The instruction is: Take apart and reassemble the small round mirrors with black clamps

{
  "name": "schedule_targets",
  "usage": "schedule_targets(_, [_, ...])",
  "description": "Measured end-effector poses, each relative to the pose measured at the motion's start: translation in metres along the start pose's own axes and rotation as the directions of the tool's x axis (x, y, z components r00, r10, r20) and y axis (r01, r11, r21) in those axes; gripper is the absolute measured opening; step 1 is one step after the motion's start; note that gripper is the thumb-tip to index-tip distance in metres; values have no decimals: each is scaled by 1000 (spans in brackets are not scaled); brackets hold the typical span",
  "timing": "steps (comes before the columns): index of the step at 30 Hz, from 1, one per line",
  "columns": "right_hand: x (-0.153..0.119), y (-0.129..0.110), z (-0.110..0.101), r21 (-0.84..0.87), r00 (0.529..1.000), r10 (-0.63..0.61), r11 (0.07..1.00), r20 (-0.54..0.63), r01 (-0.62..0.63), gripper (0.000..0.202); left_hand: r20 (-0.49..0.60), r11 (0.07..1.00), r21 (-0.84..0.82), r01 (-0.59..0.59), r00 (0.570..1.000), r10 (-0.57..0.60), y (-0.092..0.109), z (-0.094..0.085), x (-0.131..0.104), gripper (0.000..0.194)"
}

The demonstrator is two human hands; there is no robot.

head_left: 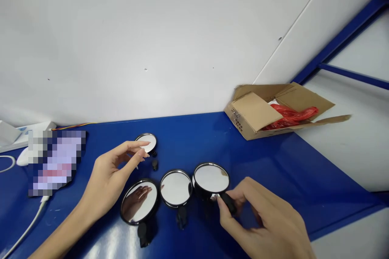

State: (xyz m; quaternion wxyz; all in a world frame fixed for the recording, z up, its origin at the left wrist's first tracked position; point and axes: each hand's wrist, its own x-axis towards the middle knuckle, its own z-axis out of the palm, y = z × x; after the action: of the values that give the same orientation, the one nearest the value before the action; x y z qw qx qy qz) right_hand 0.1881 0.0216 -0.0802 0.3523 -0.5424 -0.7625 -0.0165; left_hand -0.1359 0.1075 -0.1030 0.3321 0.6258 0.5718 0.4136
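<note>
Apparently to spare the glass, the right hand grips a round mirror by its black stem, near three o'clock from the middle mirror; the left hand, fingers parted, hovers around the far mirror at eleven, contact unclear.

The counter is smooth and glossy, with glare toward its near edge. The round mirrors have polished faces, shiny rims and plastic-looking stems. At the far right corner, the box is matt cardboard, the bag inside crinkled plastic.
</note>
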Motion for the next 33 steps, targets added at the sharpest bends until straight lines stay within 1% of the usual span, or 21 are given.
schedule_targets(2, [-6, -2, 3, -29, 999, 34, 999, 22, -34, 24, -20, 982, 161, -94, 995, 98, -4, 1, -1, 33])
schedule_targets(3, [-7, -3, 5, -53, 999, 42, 998, 28, -40, 25, -18, 955, 248, -161, 985, 171, -6, 2, -2, 30])
schedule_targets(5, [-6, -6, 9, -110, 999, 24, 994, 23, -21, 28, 20, 866, 403, -294, 950, 313, -8, 3, -1, 29])
schedule_targets(6, [-6, -7, 10, -138, 1000, 6, 990, 15, -4, 30, 41, 829, 446, -337, 933, 357, -10, 4, -1, 30])
schedule_targets(7, [-6, -8, 12, -162, 1000, -16, 987, 3, 17, 31, 55, 813, 463, -354, 927, 372, -11, 4, 0, 33])
schedule_targets(10, [-6, -11, 14, -225, 998, -58, 973, 3, 57, 30, 80, 791, 496, -357, 926, 368, -15, 3, 4, 46])
schedule_targets(11, [-6, -11, 15, -242, 998, -65, 968, 9, 65, 29, 90, 785, 503, -361, 926, 368, -17, 2, 6, 44])
schedule_targets(13, [-8, -11, 15, -267, 998, -68, 961, 18, 70, 28, 110, 773, 508, -380, 919, 379, -20, 0, 10, 35])
schedule_targets(15, [-8, -10, 14, -274, 997, -69, 959, 37, 76, 30, 124, 759, 513, -401, 909, 397, -23, -2, 12, 30])
schedule_targets(18, [-8, -9, 14, -260, 996, -70, 962, 61, 83, 35, 135, 745, 529, -407, 907, 400, -26, -5, 15, 32])
schedule_targets(22, [-1, -10, 12, -195, 996, -57, 978, 70, 69, 38, 193, 734, 548, -401, 915, 355, -29, -5, 16, 39])
schedule_targets(26, [15, -7, 6, -155, 998, -19, 987, 67, 29, 41, 273, 720, 560, -409, 912, 306, -33, -6, 16, 51])
schedule_targets(29, [36, -3, 6, -137, 996, -32, 990, 89, 44, 42, 313, 713, 565, -416, 907, 281, -34, -8, 15, 62])
schedule_targets(31, [53, -1, 9, -101, 987, -62, 992, 147, 77, 41, 332, 706, 572, -417, 905, 265, -35, -9, 14, 67])
schedule_targets(33, [73, 1, 16, -44, 963, -88, 994, 255, 103, 40, 346, 698, 580, -420, 903, 255, -35, -9, 13, 68])
